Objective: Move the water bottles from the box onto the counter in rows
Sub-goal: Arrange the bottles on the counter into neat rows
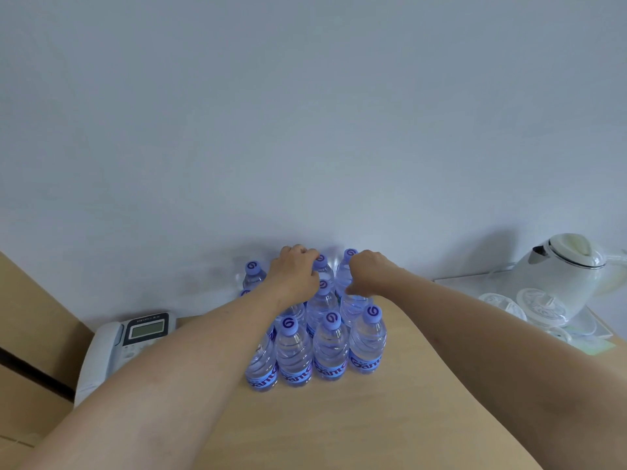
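Forearms, both bare, fill the near field and converge over a tan counter (390, 418) toward a cluster of water bottles (315, 320) standing against the pale wall. At far left, a brown cardboard box (30, 320) shows only its outer flaps, so its contents cannot be seen; just beside it on the counter lies a grey desk telephone (135, 334). Centre: the bottles, clear with purple caps and blue labels, stand upright in close rows, touching or nearly so; the front row (315, 354) holds four, and at least two further rows stand behind, partly hidden by the arms. Left hand (295, 269) is curled over the back of the cluster with fingers closed down around what appears to be a bottle top, though the object gripped is hidden. Right hand (369, 269) is likewise curled, fingers pointing down at a bottle neck (349, 262) in the back row; whether it clasps or merely touches cannot be told. At right, an electric kettle (570, 269) and lidded cups (539, 303) rest on a white tray (475, 283), well apart from the bottles. Judged stage: placement well advanced, several rows formed; the number left in the box is unknown
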Demonstrator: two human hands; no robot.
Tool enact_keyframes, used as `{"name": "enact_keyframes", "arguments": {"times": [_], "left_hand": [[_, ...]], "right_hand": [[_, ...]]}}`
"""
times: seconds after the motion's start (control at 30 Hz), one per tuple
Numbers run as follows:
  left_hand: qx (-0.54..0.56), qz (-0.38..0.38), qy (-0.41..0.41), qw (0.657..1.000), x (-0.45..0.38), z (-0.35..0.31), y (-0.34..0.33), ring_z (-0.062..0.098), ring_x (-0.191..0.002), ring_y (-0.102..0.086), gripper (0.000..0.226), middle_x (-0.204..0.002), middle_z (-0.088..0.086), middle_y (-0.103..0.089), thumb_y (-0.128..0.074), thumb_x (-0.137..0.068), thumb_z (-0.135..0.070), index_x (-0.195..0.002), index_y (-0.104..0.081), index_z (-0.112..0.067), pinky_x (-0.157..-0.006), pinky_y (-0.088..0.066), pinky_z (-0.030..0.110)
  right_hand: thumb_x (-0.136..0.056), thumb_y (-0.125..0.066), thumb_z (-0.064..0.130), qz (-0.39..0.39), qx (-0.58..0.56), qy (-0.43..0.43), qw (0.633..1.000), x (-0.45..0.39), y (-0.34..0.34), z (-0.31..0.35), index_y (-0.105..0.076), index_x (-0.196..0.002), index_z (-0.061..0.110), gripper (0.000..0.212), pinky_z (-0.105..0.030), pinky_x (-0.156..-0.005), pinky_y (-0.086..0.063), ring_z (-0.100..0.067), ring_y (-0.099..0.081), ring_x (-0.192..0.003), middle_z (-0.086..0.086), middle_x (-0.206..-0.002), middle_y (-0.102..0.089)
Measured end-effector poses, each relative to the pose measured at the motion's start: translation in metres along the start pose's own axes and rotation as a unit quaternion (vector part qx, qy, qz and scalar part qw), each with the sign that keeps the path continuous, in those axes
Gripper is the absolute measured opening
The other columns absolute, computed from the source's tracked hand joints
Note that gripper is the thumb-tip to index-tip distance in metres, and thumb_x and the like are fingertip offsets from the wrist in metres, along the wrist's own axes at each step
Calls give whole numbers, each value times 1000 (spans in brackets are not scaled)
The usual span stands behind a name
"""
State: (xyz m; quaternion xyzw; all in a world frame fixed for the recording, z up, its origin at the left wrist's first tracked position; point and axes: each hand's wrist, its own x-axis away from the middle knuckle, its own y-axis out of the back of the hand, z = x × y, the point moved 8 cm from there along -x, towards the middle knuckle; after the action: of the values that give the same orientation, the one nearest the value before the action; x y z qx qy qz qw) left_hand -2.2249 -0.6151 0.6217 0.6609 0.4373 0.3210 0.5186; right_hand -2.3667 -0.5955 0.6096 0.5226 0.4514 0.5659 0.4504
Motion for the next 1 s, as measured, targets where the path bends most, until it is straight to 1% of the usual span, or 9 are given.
{"name": "enact_keyframes", "arguments": {"times": [0.13,0.27,0.4,0.57,0.63,0.73,0.83,0.9,1.0], "left_hand": [[-2,-10,9,1000,0,-5,-3,27,-120,-40,40,-130,4,-50,-48,-93,-26,-133,-50,-21,-96,-42,42],[3,-26,19,999,1,-8,-3,27,-119,-42,39,-129,5,-51,-47,-95,-31,-132,-52,-21,-94,-43,42],[9,-28,26,999,4,-10,-6,28,-120,-42,40,-128,5,-52,-48,-95,-33,-132,-52,-20,-94,-44,41],[2,-19,32,999,10,-12,-8,30,-120,-42,41,-128,7,-52,-47,-95,-32,-133,-51,-18,-94,-44,43],[-1,-17,32,999,13,-12,-7,31,-120,-41,42,-128,7,-52,-47,-95,-33,-134,-50,-19,-93,-44,43],[-5,-10,33,999,17,-10,-7,31,-120,-41,44,-129,7,-51,-47,-95,-34,-136,-48,-20,-94,-44,45],[-7,-10,32,999,18,-7,-7,30,-120,-42,42,-126,6,-52,-48,-95,-35,-134,-50,-20,-95,-44,46],[-7,-10,28,1000,17,-7,-8,30,-119,-42,42,-126,6,-52,-49,-95,-34,-134,-50,-20,-95,-43,45],[-10,-9,20,1000,15,-8,-8,29,-120,-41,42,-128,5,-51,-49,-94,-35,-133,-50,-20,-93,-44,43]], "right_hand": [[-74,-78,26,26,7,29,999,-2,-1,5,-52,-64,11,32,-25,-48,-37,-21,-53,-64,-2,-64,-50],[-75,-79,22,40,-8,67,997,-3,-3,5,-72,-102,13,29,-30,-70,-51,-23,-63,-91,-5,-96,-68],[-74,-76,40,-8,-63,51,997,-1,3,-4,-46,-58,17,41,-25,-47,-30,-15,-44,-57,4,-62,-41],[-79,-71,28,-10,-52,39,998,8,6,1,-45,-59,12,37,-25,-46,-32,-21,-49,-62,-1,-63,-46],[-80,-69,18,17,-26,55,998,7,6,6,-69,-83,5,13,-31,-61,-49,-28,-62,-84,-9,-83,-66],[-82,-64,11,35,-31,64,997,6,3,8,-71,-113,14,32,-29,-71,-49,-25,-63,-99,-6,-109,-69],[-83,-68,27,9,-45,58,997,9,5,9,-68,-90,13,16,-25,-61,-45,-24,-61,-86,-3,-89,-65],[-82,-68,37,-13,-57,21,998,10,5,4,-49,-62,14,36,-24,-47,-33,-19,-51,-63,0,-67,-49],[-82,-65,24,-3,-63,-5,998,13,2,2,-37,-55,14,40,-24,-43,-25,-13,-36,-51,0,-60,-40]]}}
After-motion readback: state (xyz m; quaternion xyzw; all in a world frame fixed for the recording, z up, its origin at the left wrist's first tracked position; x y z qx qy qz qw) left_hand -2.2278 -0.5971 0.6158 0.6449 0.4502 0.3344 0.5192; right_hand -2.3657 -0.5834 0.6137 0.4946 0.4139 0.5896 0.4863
